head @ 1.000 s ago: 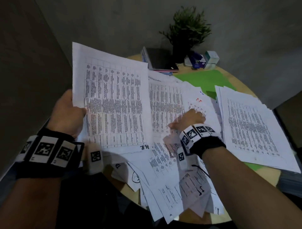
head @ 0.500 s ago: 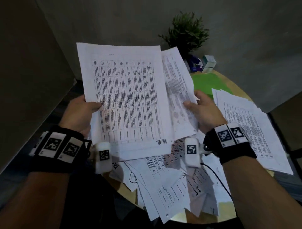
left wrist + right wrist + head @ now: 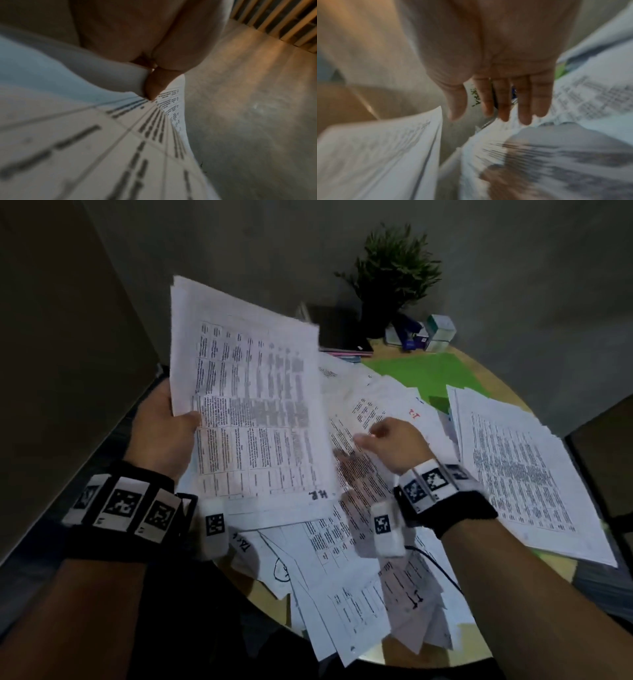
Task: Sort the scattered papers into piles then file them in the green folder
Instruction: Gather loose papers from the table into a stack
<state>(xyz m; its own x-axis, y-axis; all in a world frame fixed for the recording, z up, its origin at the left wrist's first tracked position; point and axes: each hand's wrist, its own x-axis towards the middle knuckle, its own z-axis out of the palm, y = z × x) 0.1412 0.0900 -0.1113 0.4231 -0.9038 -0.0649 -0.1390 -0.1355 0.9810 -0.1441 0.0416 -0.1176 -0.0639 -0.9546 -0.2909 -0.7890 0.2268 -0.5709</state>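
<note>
My left hand (image 3: 178,419) grips a raised stack of printed table sheets (image 3: 253,412) by its left edge. The left wrist view shows the thumb (image 3: 154,83) pressed on top of that stack (image 3: 102,135). My right hand (image 3: 383,440) hovers open over the scattered papers (image 3: 359,546) in the middle of the table and holds nothing. The right wrist view shows its fingers (image 3: 523,102) straight above blurred sheets (image 3: 556,162). A sorted pile (image 3: 520,474) lies at the right. The green folder (image 3: 424,374) lies flat behind the papers, partly covered.
The round wooden table (image 3: 267,594) carries a potted plant (image 3: 394,278), a dark notebook (image 3: 339,333) and small boxes (image 3: 435,333) at the back. Loose sheets overhang the near edge. Dark walls stand close on the left and behind.
My right hand, which held a sheet beside the raised stack, has let it go and dropped to the scattered papers, empty. The stack in my left hand has tilted.
</note>
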